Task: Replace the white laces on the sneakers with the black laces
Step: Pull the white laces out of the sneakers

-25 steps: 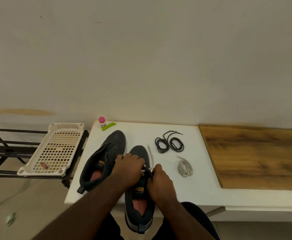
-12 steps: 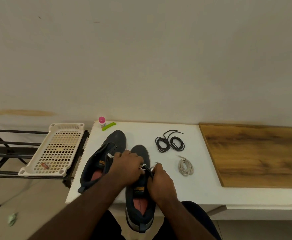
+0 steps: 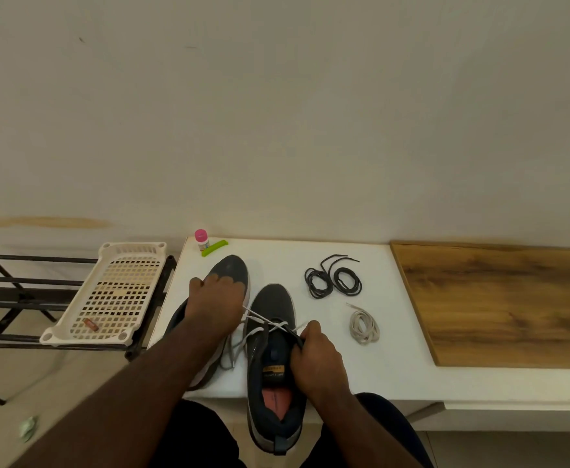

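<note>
Two dark grey sneakers lie on the white table (image 3: 391, 376). The right sneaker (image 3: 273, 359) points away from me, its heel over the table's front edge. My right hand (image 3: 315, 358) grips its tongue and upper at the right side. A white lace (image 3: 260, 324) still runs through its lower eyelets. My left hand (image 3: 214, 304) holds that lace, drawn taut to the left above the left sneaker (image 3: 233, 270), which it partly hides. Coiled black laces (image 3: 332, 280) lie right of the shoes. A loose coiled white lace (image 3: 364, 327) lies just nearer.
A small pink-capped bottle (image 3: 201, 240) and a green stick (image 3: 214, 248) stand at the table's back left corner. A wooden board (image 3: 499, 302) covers the table's right part. A white perforated tray (image 3: 114, 292) rests on a black metal rack (image 3: 10, 292) to the left.
My left hand has moved away from the right sneaker, up and to the left, drawing the white lace out of the upper eyelets. My right hand stays on the sneaker.
</note>
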